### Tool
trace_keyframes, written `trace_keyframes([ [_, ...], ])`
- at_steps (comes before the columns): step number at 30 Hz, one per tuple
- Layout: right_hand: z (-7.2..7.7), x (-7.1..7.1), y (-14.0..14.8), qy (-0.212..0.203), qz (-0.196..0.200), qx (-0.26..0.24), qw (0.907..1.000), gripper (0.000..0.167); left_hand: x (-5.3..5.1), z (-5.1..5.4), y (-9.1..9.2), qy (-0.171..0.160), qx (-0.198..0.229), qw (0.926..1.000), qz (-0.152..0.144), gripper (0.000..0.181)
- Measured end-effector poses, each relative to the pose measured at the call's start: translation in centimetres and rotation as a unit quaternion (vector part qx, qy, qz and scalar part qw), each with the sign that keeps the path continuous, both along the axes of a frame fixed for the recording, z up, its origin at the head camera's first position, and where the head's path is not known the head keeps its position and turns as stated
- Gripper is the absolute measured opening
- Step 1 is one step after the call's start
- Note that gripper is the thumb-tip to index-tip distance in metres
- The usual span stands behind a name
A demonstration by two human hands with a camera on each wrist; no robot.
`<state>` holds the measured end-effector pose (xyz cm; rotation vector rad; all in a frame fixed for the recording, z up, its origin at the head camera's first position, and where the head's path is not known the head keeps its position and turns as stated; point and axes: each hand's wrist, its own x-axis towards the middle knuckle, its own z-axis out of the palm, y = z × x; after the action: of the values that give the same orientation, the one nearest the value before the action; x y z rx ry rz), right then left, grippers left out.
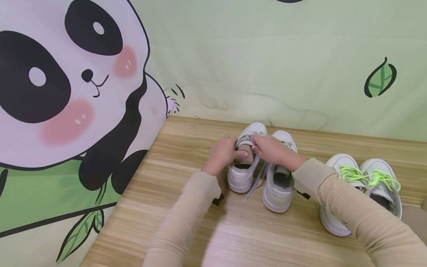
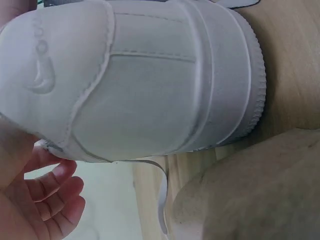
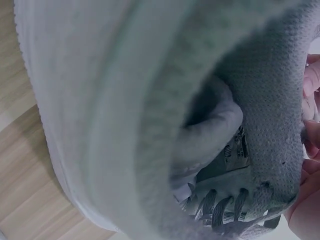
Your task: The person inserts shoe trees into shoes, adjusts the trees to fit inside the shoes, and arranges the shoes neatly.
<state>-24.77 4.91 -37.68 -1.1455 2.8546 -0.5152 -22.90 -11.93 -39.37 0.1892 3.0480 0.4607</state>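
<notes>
A white sneaker (image 1: 241, 180) with grey laces stands on the wood-look surface, toe toward the wall. My left hand (image 1: 224, 152) grips its left side near the laces, the thumb lying over the tongue. In the left wrist view that hand (image 2: 52, 200) has its fingers bent beside the sneaker's heel (image 2: 145, 95); the thumb is hidden. From the right, my right hand (image 1: 271, 149) pinches a shoelace (image 1: 246, 138) at the eyelets. Its forearm crosses above the matching sneaker (image 1: 278, 196), whose lining (image 3: 270, 100) fills much of the right wrist view. A loose lace end (image 1: 253, 190) hangs between both shoes.
Another white pair with neon-yellow laces (image 1: 383, 178) stands at the right, partly behind my right sleeve (image 1: 363, 218). A pale green wall cloth (image 1: 267, 66) rises behind the wooden surface (image 1: 160, 207). A printed panda (image 1: 100, 81) covers the left side.
</notes>
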Motion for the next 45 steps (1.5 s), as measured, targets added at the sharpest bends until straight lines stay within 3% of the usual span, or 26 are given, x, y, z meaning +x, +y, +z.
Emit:
trace_keyframes([
  [8,0.0,0.1,0.1,0.001,0.001,-0.004,1.0,0.015,-0.2,-0.7,0.4,-0.007,-0.016,0.9991,0.038,0.052],
  [15,0.0,0.2,0.0,-0.002,-0.004,0.001,1.0,0.012,0.2,-0.9,0.2,-0.004,0.003,0.9999,0.015,0.055],
  [20,-0.2,0.4,-0.1,-0.01,-0.01,0.003,0.9999,0.013,0.9,-0.7,1.0,-0.035,0.016,0.9991,0.016,0.072],
  [27,-0.3,0.4,-0.1,-0.009,-0.009,0.006,0.9999,0.012,1.2,-0.4,2.8,-0.072,-0.024,0.9929,0.092,0.077],
  [30,-0.4,0.4,-0.1,-0.01,-0.009,0.006,0.9999,0.013,1.0,-0.3,3.6,-0.076,-0.042,0.9901,0.11,0.077],
  [39,-0.3,0.3,-0.1,-0.008,0.003,-0.008,0.9999,0.013,1.0,-0.3,4.8,-0.047,-0.116,0.9864,0.106,0.075],
  [45,-0.3,0.2,-0.1,-0.006,0.001,-0.009,0.9999,0.014,0.9,-0.4,4.8,-0.031,-0.133,0.986,0.095,0.068],
])
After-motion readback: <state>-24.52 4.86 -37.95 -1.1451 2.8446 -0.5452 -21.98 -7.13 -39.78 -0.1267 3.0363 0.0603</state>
